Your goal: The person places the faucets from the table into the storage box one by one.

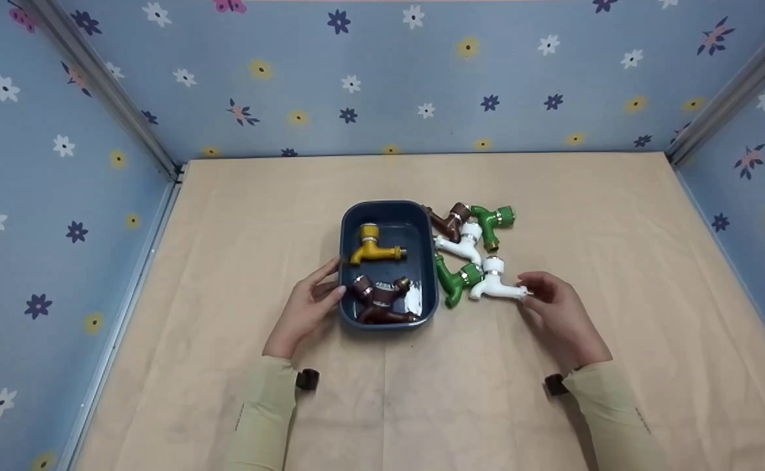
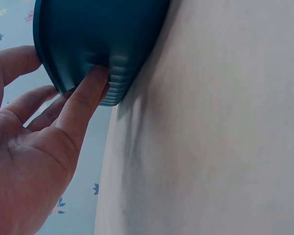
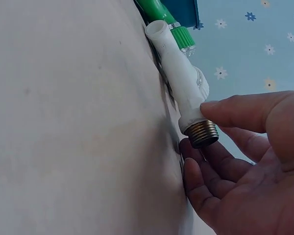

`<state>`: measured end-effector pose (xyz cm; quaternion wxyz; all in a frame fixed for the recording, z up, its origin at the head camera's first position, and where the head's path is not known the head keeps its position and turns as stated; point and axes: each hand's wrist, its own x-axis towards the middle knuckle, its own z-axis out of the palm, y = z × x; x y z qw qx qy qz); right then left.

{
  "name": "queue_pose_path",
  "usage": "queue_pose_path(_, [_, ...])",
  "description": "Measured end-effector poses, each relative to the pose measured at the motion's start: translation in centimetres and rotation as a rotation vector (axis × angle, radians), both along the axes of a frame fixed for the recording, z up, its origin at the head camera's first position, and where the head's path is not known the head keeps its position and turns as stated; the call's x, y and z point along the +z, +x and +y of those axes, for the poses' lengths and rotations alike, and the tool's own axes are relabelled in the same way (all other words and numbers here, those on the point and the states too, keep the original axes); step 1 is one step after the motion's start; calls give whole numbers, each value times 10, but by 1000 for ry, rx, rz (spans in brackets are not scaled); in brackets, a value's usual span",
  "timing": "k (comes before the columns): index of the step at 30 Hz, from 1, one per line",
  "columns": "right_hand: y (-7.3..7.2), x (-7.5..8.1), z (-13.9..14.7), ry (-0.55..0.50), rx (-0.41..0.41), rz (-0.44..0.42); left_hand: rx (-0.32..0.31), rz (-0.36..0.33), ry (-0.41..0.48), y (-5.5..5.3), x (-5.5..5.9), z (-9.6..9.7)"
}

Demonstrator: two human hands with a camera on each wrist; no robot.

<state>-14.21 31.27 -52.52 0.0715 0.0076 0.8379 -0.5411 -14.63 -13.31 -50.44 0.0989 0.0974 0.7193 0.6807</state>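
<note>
i have my right grip [image 1: 565, 319] pinching a white tap [image 1: 497, 288] near its thread; my left grip [image 1: 303, 313], fingers extended, touches a blue tub [image 1: 389, 210].

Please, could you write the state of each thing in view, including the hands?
Container: upright, uncovered, taps inside.
Yellow tap: inside the container.
Two brown taps: inside, close together.
Third brown tap: outside, lying.
Far green tap: outside, lying.
Near green tap: outside, lying.
Far white tap: outside, lying.
Near white tap: outside, threaded end held.
Left hand: touching the container.
Right hand: holding the near white tap.
</note>
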Motion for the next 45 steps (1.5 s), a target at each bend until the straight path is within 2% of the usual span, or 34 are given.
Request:
queue_pose_path(5, [0, 0, 0, -66, -11, -6, -3, 13, 3, 0, 0, 0])
queue_pose_path(14, [-1, 2, -1, -145, -32, -84, 1, 6, -3, 1, 1, 0])
queue_pose_path(19, [-1, 3, 0, -189, -35, -98, -2, 2, 13, 1, 1, 0])
queue_pose_path(25, [0, 4, 1, -288, -44, -144, -4, -3, 31, 1, 0, 0])
queue_pose_path(31, [1, 3, 1, -417, -81, -174, -1, -2, 38, 1, -1, 0])
queue_pose_path(45, [6, 7, -3, -540, -162, -239, 0, -3, 11, 0, 0, 1])
